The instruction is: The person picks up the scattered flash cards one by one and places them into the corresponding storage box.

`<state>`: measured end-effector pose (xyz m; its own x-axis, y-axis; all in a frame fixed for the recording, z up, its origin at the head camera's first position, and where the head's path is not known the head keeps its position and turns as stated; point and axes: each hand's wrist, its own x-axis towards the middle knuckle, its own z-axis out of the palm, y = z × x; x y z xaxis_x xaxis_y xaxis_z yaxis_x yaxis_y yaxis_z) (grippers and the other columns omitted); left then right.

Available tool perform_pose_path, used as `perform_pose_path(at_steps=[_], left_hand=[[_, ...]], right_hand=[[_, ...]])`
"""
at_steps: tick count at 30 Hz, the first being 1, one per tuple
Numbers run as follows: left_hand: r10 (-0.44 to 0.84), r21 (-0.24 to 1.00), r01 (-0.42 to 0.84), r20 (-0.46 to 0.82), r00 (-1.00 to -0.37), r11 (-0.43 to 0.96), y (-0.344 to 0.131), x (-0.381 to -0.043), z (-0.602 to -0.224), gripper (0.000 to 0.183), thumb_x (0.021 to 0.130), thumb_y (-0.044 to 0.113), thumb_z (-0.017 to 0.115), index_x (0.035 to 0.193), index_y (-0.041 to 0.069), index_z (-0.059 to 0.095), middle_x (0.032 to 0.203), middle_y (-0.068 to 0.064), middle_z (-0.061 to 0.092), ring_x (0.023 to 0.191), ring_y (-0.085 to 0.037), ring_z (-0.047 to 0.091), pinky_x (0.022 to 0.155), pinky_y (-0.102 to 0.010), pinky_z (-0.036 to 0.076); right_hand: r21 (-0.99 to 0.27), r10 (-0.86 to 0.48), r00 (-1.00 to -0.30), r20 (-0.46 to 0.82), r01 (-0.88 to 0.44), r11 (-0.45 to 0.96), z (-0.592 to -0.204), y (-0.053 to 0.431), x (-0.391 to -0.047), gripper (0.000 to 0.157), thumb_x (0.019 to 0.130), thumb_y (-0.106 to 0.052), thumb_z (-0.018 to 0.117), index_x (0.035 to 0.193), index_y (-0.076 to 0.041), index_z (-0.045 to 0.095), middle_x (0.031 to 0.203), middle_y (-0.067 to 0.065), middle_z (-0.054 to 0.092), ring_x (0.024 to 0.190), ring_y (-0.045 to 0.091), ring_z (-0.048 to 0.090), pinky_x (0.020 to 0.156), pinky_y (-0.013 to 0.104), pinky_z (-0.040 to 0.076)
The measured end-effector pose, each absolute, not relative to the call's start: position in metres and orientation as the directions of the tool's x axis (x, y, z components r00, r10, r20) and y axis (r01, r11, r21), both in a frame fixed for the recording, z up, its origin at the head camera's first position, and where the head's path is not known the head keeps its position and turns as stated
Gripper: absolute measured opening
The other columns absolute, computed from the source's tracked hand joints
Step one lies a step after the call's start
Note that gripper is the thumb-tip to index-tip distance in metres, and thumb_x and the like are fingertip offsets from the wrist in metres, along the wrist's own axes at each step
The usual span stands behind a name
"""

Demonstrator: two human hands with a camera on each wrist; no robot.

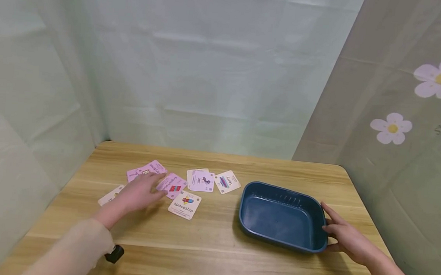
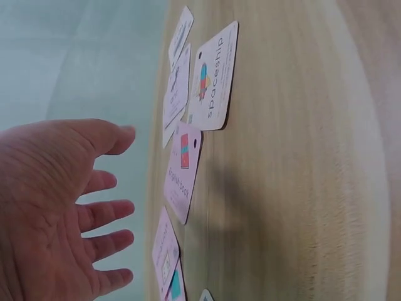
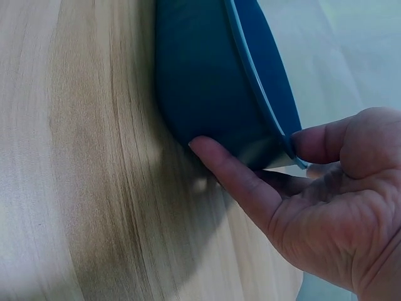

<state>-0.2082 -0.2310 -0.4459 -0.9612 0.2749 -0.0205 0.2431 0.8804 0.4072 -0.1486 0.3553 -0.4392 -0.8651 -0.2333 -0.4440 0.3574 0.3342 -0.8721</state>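
Observation:
My left hand (image 1: 142, 192) hovers over the left-hand cards with its fingers spread and nothing held. Beneath and beside it lie the pink English book card (image 1: 174, 187), the purple storybook card (image 1: 156, 167) and a white card (image 1: 110, 194) partly hidden by the hand. The spaceship card (image 1: 185, 204) is just right of its fingers. At the right, my right hand (image 1: 348, 241) grips the side of a dark blue plastic bin (image 1: 276, 221). In the right wrist view the thumb is at the bin's rim (image 3: 260, 88), with fingers against the outer wall.
Behind the spaceship card, the ant card (image 1: 202, 182) overlaps another card, and the ferry card (image 1: 227, 182) lies to their right. The wooden table (image 1: 203, 257) meets pale fabric hangings (image 1: 216, 89) at its back and sides.

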Motion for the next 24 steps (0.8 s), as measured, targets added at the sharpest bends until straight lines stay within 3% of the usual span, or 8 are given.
perform_pose_path(at_steps=[4, 11, 17, 24], left_hand=[[0.305, 0.400, 0.268, -0.029, -0.952, 0.876, -0.231, -0.214, -0.445, 0.069, 0.097, 0.033, 0.070, 0.153, 0.003, 0.044, 0.152, -0.031, 0.042, 0.140, -0.054, 0.034, 0.112, -0.069, 0.027], [0.335, 0.387, 0.289, -0.055, -0.941, 0.876, -0.233, -0.227, -0.448, 0.077, 0.091, 0.035, 0.077, 0.152, 0.000, 0.045, 0.151, -0.033, 0.041, 0.139, -0.056, 0.031, 0.113, -0.069, 0.024], [0.330, 0.388, 0.268, -0.100, -0.939, 0.882, -0.236, -0.236, -0.455, 0.084, 0.089, 0.040, 0.079, 0.153, 0.002, 0.043, 0.153, -0.031, 0.039, 0.142, -0.054, 0.027, 0.115, -0.068, 0.020], [0.322, 0.389, 0.249, -0.134, -0.937, 0.887, -0.234, -0.244, -0.460, 0.090, 0.087, 0.046, 0.079, 0.155, 0.002, 0.041, 0.155, -0.030, 0.036, 0.144, -0.052, 0.025, 0.115, -0.067, 0.020]], right_hand=[[-0.876, -0.233, -0.865, -0.444, 0.364, 0.317, -0.439, 0.355, -0.148, 0.078, 0.105, -0.001, 0.040, 0.163, -0.017, -0.011, 0.155, 0.048, -0.005, 0.139, 0.063, 0.023, 0.084, 0.057, 0.057], [-0.886, -0.258, -0.865, -0.431, 0.350, 0.305, -0.442, 0.357, -0.147, 0.077, 0.107, -0.004, 0.041, 0.164, -0.017, -0.010, 0.156, 0.047, -0.004, 0.136, 0.061, 0.032, 0.085, 0.057, 0.057], [-0.891, -0.263, -0.866, -0.425, 0.350, 0.289, -0.444, 0.358, -0.148, 0.075, 0.107, -0.004, 0.038, 0.163, -0.018, -0.010, 0.157, 0.045, -0.009, 0.141, 0.063, 0.019, 0.086, 0.057, 0.056], [-0.892, -0.255, -0.870, -0.422, 0.348, 0.289, -0.444, 0.358, -0.147, 0.076, 0.106, -0.002, 0.037, 0.163, -0.018, -0.010, 0.156, 0.046, -0.007, 0.140, 0.062, 0.023, 0.086, 0.057, 0.056]])
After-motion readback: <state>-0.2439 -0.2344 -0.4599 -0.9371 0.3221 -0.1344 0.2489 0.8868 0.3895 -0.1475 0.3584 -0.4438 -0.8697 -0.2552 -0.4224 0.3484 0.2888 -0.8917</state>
